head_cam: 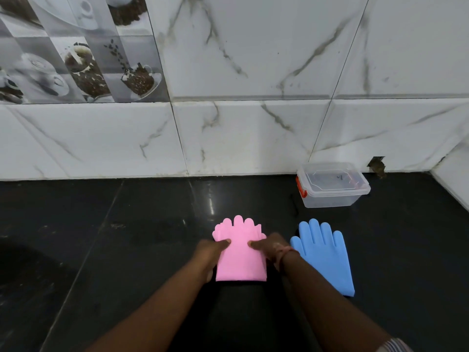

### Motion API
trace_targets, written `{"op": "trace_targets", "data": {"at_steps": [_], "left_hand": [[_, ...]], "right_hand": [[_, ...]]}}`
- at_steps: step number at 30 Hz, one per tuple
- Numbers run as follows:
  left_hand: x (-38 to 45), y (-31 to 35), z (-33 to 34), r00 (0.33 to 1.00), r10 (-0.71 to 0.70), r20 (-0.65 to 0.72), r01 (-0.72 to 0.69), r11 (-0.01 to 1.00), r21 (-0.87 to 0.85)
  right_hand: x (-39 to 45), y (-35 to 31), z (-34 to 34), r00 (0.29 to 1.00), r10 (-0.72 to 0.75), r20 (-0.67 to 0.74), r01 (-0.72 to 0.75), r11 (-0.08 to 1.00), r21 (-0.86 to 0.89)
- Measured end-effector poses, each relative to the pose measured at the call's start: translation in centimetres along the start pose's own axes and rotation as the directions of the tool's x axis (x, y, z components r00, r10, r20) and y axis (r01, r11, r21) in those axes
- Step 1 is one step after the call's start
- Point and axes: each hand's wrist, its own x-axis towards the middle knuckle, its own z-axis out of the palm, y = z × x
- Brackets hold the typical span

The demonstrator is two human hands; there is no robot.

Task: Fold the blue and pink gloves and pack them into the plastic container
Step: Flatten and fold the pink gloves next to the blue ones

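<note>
Dark glossy floor (127, 237) meets a marble-tiled wall (253, 135) across mid-frame. Lidded container (332, 185) sits right of centre; blue glove (323, 255) lies flat below it. Both hands, left (212, 252) and right (270, 247), grip the pink glove (239, 252) at lower centre.

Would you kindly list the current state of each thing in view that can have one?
pink gloves: stacked, lying flat, gripped at both sides
blue gloves: lying flat, unfolded, untouched
plastic container: lid on, red latch at its left end, standing by the wall
left hand: grips the pink gloves' left edge, thumb on top
right hand: grips their right edge, thumb on top
</note>
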Motion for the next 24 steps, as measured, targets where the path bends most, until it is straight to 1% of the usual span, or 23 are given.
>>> {"op": "trace_targets", "data": {"at_steps": [1, 2, 3, 4, 6, 7, 8, 9, 10, 11, 12, 13, 14, 15, 16, 17, 18, 19, 20, 21, 22, 23, 24], "left_hand": [[0.0, 0.2, -0.5, 0.996, -0.065, 0.060, 0.068, 0.996, -0.050], [0.0, 0.3, -1.1, 0.988, -0.109, 0.113, 0.117, 0.991, -0.065], [0.2, 0.3, -1.7, 0.980, -0.124, 0.154, 0.135, 0.989, -0.062], [0.2, 0.4, -2.1, 0.977, -0.109, 0.184, 0.118, 0.992, -0.035], [0.2, 0.9, -2.5, 0.969, -0.024, 0.244, 0.024, 1.000, 0.005], [0.1, 1.4, -2.7, 0.958, 0.033, 0.284, -0.033, 0.999, -0.008], [0.2, 1.9, -2.7, 0.945, 0.096, 0.312, -0.093, 0.995, -0.025], [0.3, 2.5, -2.9, 0.930, 0.173, 0.325, -0.172, 0.985, -0.033], [0.4, 3.2, -3.0, 0.908, 0.270, 0.320, -0.277, 0.961, -0.026], [0.4, 3.8, -3.2, 0.873, 0.380, 0.306, -0.399, 0.917, 0.001], [0.4, 4.3, -3.3, 0.815, 0.496, 0.298, -0.536, 0.842, 0.063], [0.3, 4.6, -3.5, 0.731, 0.607, 0.312, -0.668, 0.729, 0.149], [0.0, 4.7, -3.5, 0.623, 0.699, 0.351, -0.781, 0.581, 0.229], [-0.1, 4.4, -3.6, 0.506, 0.759, 0.409, -0.861, 0.422, 0.283], [-0.1, 3.6, -3.8, 0.399, 0.778, 0.486, -0.910, 0.271, 0.313], [0.0, 2.2, -4.1, 0.327, 0.751, 0.574, -0.928, 0.139, 0.346], [0.1, 0.5, -4.5, 0.293, 0.690, 0.662, -0.917, 0.008, 0.398], [0.3, -1.5, -5.0, 0.283, 0.625, 0.727, -0.888, -0.117, 0.446], [0.7, -3.4, -5.7, 0.296, 0.575, 0.763, -0.855, -0.197, 0.480], [1.0, -4.8, -6.4, 0.332, 0.537, 0.776, -0.836, -0.215, 0.506], [1.1, -5.4, -7.0, 0.380, 0.498, 0.779, -0.822, -0.203, 0.531], [1.0, -5.6, -7.6, 0.416, 0.458, 0.786, -0.816, -0.194, 0.545], [0.7, -5.4, -7.9, 0.440, 0.442, 0.782, -0.817, -0.163, 0.552]], "right_hand": [[-0.2, 0.0, -0.5, 0.992, 0.075, 0.100, -0.085, 0.991, 0.100], [-0.7, 0.0, -1.0, 0.973, 0.118, 0.198, -0.155, 0.971, 0.180], [-1.1, 0.1, -1.4, 0.954, 0.117, 0.277, -0.186, 0.953, 0.238], [-1.4, 0.3, -1.7, 0.942, 0.083, 0.324, -0.175, 0.948, 0.267], [-1.9, 0.3, -2.3, 0.936, -0.035, 0.351, -0.081, 0.948, 0.309], [-2.2, 0.2, -2.5, 0.942, -0.110, 0.318, 0.000, 0.945, 0.328], [-2.5, 0.0, -2.7, 0.945, -0.209, 0.252, 0.122, 0.939, 0.321], [-2.7, -0.3, -2.9, 0.931, -0.331, 0.153, 0.284, 0.922, 0.264], [-3.0, -0.7, -3.2, 0.885, -0.461, 0.060, 0.447, 0.879, 0.165], [-3.2, -1.1, -3.4, 0.814, -0.581, -0.009, 0.581, 0.812, 0.052], [-3.5, -1.5, -3.5, 0.726, -0.687, -0.044, 0.684, 0.727, -0.062], [-3.7, -1.6, -3.6, 0.625, -0.780, -0.043, 0.759, 0.619, -0.199], [-3.6, -1.4, -3.6, 0.521, -0.854, -0.004, 0.797, 0.488, -0.357], [-3.3, -0.7, -3.5, 0.451, -0.889, 0.077, 0.779, 0.350, -0.520], [-3.0, 0.5, -3.3, 0.448, -0.876, 0.180, 0.724, 0.237, -0.648], [-2.9, 2.1, -3.1, 0.497, -0.823, 0.273, 0.668, 0.163, -0.726], [-2.8, 3.7, -2.8, 0.559, -0.755, 0.343, 0.633, 0.122, -0.764], [-2.7, 5.2, -2.5, 0.606, -0.694, 0.388, 0.625, 0.114, -0.772], [-2.8, 6.3, -2.2, 0.629, -0.662, 0.408, 0.633, 0.130, -0.764], [-2.8, 7.0, -2.1, 0.635, -0.653, 0.412, 0.640, 0.146, -0.755], [-2.9, 7.2, -2.2, 0.643, -0.644, 0.414, 0.648, 0.169, -0.743], [-3.3, 7.1, -2.4, 0.663, -0.624, 0.414, 0.656, 0.219, -0.722], [-3.7, 6.8, -2.7, 0.687, -0.605, 0.403, 0.670, 0.312, -0.674]]}}
